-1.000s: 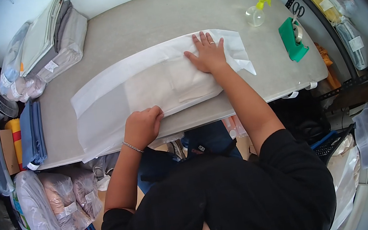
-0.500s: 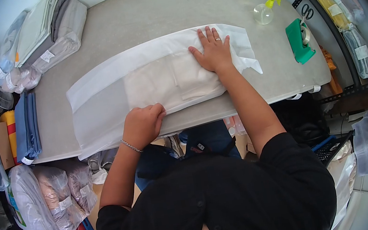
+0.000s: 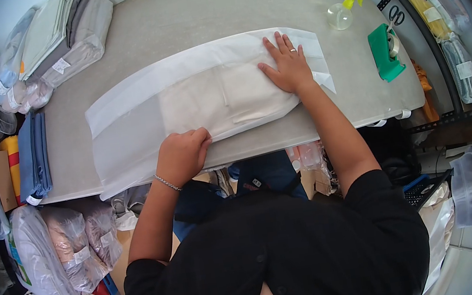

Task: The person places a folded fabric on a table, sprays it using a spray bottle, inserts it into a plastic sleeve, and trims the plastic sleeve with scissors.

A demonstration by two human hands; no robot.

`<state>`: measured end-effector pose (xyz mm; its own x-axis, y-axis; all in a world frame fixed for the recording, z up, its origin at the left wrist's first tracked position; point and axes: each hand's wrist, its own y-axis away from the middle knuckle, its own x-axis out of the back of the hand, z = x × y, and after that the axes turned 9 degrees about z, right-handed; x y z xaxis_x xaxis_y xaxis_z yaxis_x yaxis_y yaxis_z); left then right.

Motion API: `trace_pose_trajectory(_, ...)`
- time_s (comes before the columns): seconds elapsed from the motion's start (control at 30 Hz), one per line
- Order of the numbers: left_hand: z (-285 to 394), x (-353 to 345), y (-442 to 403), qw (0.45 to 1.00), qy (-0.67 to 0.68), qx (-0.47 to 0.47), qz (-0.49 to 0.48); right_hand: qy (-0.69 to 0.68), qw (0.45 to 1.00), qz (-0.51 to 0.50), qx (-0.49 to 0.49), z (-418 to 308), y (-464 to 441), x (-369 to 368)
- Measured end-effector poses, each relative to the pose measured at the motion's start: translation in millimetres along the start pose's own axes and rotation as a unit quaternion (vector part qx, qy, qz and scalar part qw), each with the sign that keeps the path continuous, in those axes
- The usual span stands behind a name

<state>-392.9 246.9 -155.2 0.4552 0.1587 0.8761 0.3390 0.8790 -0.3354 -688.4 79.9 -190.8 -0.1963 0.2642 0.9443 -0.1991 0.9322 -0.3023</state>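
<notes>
A long translucent plastic bag (image 3: 126,142) lies flat across the table, with a folded cream cloth (image 3: 194,105) inside its middle and right part. At the bag's near edge, my left hand (image 3: 184,154) has its fingers curled closed on the plastic, though the fingertips are mostly hidden. My right hand (image 3: 290,68) rests flat near the bag's right end, fingers spread, pressing on the plastic over the cloth's right side.
On the grey table (image 3: 198,8) stand a spray bottle (image 3: 340,15) and a green tape dispenser (image 3: 384,54) at right. Stacked bagged fabrics (image 3: 78,55) sit at the back left, folded blue fabric (image 3: 34,155) at the left edge. Scissors (image 3: 396,15) hang by a shelf of packed fabrics.
My right hand has slid to the right along the bag, its fingers still spread. My left hand stays at the near edge, and the bag has barely moved.
</notes>
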Motion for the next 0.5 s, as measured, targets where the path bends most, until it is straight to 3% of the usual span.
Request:
trace_pose_trajectory(0.07, 0.9, 0.7, 1.1, 1.0, -0.003, 0.004, -0.001, 0.052, 0.998, -0.022, 0.01, -5.7, -1.4, 5.7)
trace_pose_trajectory(0.17, 1.0, -0.2, 3.0, 1.0, -0.001, -0.003, 0.005, 0.023, 0.995, -0.085, 0.048, -37.0, 2.0, 4.7)
trace_pose_trajectory(0.27, 2.9, -2.0, 8.1, 1.0, -0.019, -0.003, 0.003, -0.049, 0.994, -0.031, 0.091, -56.0, 15.1, -6.2)
trace_pose_trajectory(0.33, 3.8, -2.1, 8.9, 1.0, -0.009, -0.009, 0.025, -0.05, 0.994, -0.04, 0.087, -61.7, 11.9, -0.5)
trace_pose_trajectory(0.4, 5.1, -4.7, 11.6, 0.999, -0.012, -0.012, 0.036, -0.047, 0.992, -0.114, 0.016, -83.5, 6.7, 16.0)
trace_pose_trajectory(0.43, 6.1, -5.9, 13.3, 0.999, -0.013, -0.015, 0.045, -0.048, 0.992, -0.115, 0.015, -92.0, 8.1, 6.2)
trace_pose_trajectory(0.5, 9.2, -6.3, 15.5, 0.999, -0.027, -0.01, 0.035, -0.066, 0.99, -0.019, 0.122, -108.2, 15.4, -13.0)
